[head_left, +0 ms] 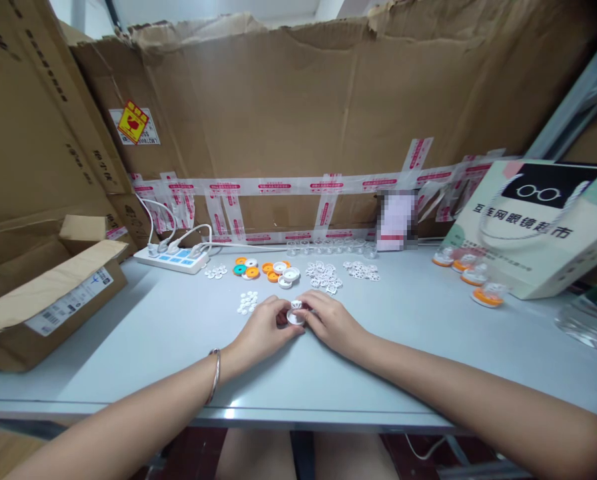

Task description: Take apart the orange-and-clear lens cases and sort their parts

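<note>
Even, fairly bright light, seemingly from above, covers the table (178,333), with one white glare spot on its near edge. A soft shadow lies beside the open box (53,293) on the left; beneath the table it is dim. The white disc (293,320) looks soft, its fine detail lost. Wide-angle stretching tilts the bag (538,233) on the right. Coarse squares blur the pale upright item (397,217) at the far side.

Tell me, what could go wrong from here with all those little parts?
The white piece sits between the fingertips of the left hand and right hand, so it might slip.
The small white discs lie loose beside the left hand; a nudge could scatter them.
The white openwork parts lie heaped just beyond the right hand, and might get knocked about.
</note>
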{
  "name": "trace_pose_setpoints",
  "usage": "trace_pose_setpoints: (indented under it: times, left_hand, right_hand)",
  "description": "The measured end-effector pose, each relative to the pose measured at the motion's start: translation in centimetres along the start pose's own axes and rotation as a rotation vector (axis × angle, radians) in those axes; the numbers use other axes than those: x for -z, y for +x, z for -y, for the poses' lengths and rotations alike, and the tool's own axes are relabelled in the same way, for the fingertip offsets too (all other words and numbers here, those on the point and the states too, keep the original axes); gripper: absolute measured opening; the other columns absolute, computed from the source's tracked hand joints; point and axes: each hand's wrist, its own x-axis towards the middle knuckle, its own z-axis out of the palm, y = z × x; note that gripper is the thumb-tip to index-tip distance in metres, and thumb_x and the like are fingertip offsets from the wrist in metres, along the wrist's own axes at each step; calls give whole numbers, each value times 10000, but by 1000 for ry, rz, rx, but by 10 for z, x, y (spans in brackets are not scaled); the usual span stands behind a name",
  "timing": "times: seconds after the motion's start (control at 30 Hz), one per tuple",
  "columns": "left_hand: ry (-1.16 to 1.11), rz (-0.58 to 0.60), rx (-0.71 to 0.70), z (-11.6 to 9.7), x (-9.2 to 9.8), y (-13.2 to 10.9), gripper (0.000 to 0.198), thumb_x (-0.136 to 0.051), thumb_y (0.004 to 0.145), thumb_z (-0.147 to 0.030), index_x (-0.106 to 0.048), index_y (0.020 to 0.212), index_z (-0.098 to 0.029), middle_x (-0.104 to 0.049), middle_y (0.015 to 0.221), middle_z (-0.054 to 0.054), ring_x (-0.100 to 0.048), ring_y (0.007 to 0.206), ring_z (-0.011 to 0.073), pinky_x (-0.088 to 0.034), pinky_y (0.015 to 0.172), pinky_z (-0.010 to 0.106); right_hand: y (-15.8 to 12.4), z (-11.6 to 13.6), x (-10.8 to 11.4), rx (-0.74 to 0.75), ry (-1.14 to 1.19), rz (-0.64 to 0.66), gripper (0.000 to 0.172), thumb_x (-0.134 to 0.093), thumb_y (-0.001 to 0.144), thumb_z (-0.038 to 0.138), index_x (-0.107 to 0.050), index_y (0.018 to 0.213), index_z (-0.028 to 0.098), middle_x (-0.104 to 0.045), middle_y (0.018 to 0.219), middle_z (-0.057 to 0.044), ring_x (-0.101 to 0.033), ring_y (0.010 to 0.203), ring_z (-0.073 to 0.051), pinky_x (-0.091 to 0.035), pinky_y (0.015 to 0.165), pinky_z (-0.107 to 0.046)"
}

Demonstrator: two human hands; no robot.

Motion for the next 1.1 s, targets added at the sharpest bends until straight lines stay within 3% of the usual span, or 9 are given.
trace_pose_setpoints:
  times: [0.1, 0.33, 0.5, 0.63, 0.77, 0.97, 1.1]
  left_hand:
    - [-9, 6, -31, -2, 0, 0, 111, -619, 701, -233, -620, 796, -175, -474, 697, -15, -468, 636, 114, -379, 586, 219]
    - [-51, 52, -50, -1, -1, 0, 383, -625, 702, -221, -586, 1083, -223, -492, 774, 0, -495, 702, 125, -422, 650, 234]
    - [-72, -53, -87, -9, 11, -2, 498, -655, 711, -320, -487, 1171, -230, -502, 1015, 44, -511, 879, 170, -434, 783, 301]
    - [-106, -148, -242, -19, 22, -5, 405, -568, 806, -283, -467, 1196, -248, -496, 1113, 57, -457, 1032, 187, -371, 916, 354]
    - [-213, -113, -343, -23, 22, -3, 279, -516, 844, -207, -569, 1114, -251, -553, 987, 45, -516, 945, 158, -422, 852, 314]
    - [-344, -132, -264, -22, 21, -1, 191, -577, 806, -212, -648, 982, -218, -605, 887, 41, -571, 826, 142, -478, 743, 273]
    - [-408, -94, -238, -23, 25, -1, 203, -558, 815, -210, -641, 1001, -205, -601, 923, 58, -573, 872, 155, -482, 772, 292]
  right_hand:
    - [1, 0, 4, -90, 113, -27, 89, -486, 820, 203, -566, 851, 179, -617, 799, -49, -563, 763, -171, -453, 711, -312]
    - [7, 4, 15, -321, 493, -109, 89, -538, 741, 241, -578, 792, 181, -636, 773, -14, -598, 730, -141, -467, 701, -281]
    - [8, 8, 17, -406, 643, -48, 116, -547, 729, 266, -579, 790, 172, -625, 726, -10, -591, 698, -136, -466, 676, -279]
    - [6, 10, 20, -391, 664, 4, 105, -519, 749, 235, -594, 785, 172, -629, 715, -7, -589, 700, -132, -462, 692, -276]
    - [5, 14, 25, -398, 602, 65, 111, -526, 728, 193, -628, 699, 161, -629, 656, 1, -571, 645, -119, -442, 638, -246]
    - [7, 21, 28, -466, 696, 34, 98, -592, 684, 210, -674, 656, 165, -649, 642, 6, -574, 617, -105, -442, 612, -226]
    - [7, 22, 28, -445, 760, 19, 99, -602, 691, 222, -692, 690, 181, -669, 685, 2, -588, 650, -104, -456, 650, -233]
